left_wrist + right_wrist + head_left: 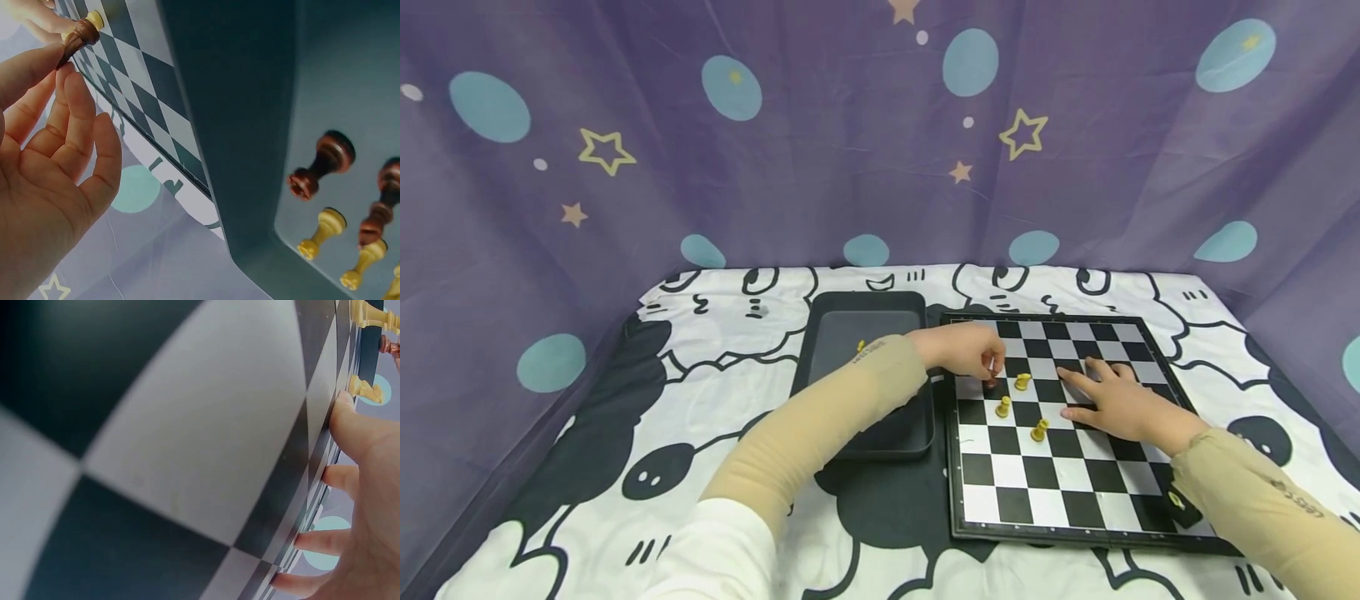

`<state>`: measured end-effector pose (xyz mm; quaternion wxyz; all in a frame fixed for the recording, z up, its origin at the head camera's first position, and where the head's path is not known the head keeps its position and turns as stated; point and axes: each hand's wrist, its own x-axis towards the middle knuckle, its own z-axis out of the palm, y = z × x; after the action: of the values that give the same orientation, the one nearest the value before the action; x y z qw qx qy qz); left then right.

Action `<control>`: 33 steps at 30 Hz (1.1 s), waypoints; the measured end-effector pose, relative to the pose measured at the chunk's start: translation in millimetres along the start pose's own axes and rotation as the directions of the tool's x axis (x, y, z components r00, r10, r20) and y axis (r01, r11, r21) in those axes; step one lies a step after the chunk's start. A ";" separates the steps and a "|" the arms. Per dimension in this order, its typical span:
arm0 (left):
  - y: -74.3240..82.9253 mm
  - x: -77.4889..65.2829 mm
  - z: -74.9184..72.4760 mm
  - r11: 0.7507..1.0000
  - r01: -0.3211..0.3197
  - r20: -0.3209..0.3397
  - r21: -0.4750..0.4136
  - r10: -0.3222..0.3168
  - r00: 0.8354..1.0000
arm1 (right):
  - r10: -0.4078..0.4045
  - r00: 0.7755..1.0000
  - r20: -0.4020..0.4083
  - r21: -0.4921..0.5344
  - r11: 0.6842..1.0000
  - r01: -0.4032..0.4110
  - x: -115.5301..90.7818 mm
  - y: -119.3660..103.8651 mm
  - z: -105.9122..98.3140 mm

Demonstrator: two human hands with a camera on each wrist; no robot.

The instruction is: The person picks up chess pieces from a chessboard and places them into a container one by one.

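Left hand [964, 348] pinches a brown chess piece [82, 36] by its narrow end, thumb against fingertips, over the far-left part of the chessboard [1072, 473]. To do this well: lower it straight, base level, aim for the middle of one square, and let go only once the base sits flat; a light pinch should be enough. Main risk, I'd judge, is a knuckle brushing one of the three yellow pieces [1022, 381] [1003, 407] [1039, 429] standing close by, so lifting the fingers straight up after release looks safest.

Piece vs fingers: it pokes out past the left thumb and fingertips, wide base away from the palm, tilted in the left wrist view (that camera is tilted too, so don't trust the angle). Whether the base touches the board, can't tell; the fingers cover part of it in the head view.

Right hand [1123, 407] grasps nothing, fingers spread and resting on the board, right of the yellow pieces, thumb nearest them. Handy for steadying the board.

Tray [872, 302] is just left of the board, under the left forearm, with brown and yellow pieces [334, 153] lying inside.
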<state>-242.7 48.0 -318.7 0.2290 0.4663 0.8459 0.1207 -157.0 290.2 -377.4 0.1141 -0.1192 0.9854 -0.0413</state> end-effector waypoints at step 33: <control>-27.4 -70.4 -17.7 0.998 0.059 -0.077 -0.012 -0.060 0.995 | 0.003 1.000 0.023 0.002 1.000 -0.003 -0.1 -0.3 -1.0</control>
<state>-239.3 -25.9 -295.5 0.2018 0.4349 0.8670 0.1358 -157.1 290.0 -376.4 0.1256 -0.1181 0.9842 -0.0407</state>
